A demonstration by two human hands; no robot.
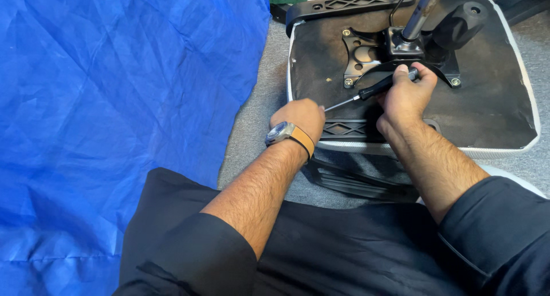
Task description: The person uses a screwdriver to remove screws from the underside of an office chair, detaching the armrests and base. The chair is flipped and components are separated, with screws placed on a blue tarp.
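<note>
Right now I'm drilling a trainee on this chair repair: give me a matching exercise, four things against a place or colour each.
Things:
1. screwdriver
2. wristwatch
3. crinkled sheet
4. metal post

Place or colour:
A. blue, on the left
B. in the right hand
C. rising from the seat's black mounting plate
D. on the left hand's wrist

Pairs: 1-B, 2-D, 3-A, 4-C

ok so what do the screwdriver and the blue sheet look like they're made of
Screwdriver, held in the right hand: thin bright shaft, likely steel; black matte handle, probably plastic or rubber. Blue sheet: creased with a slight sheen, looks like thin non-woven fabric or plastic tarp; hard to tell which.
</note>
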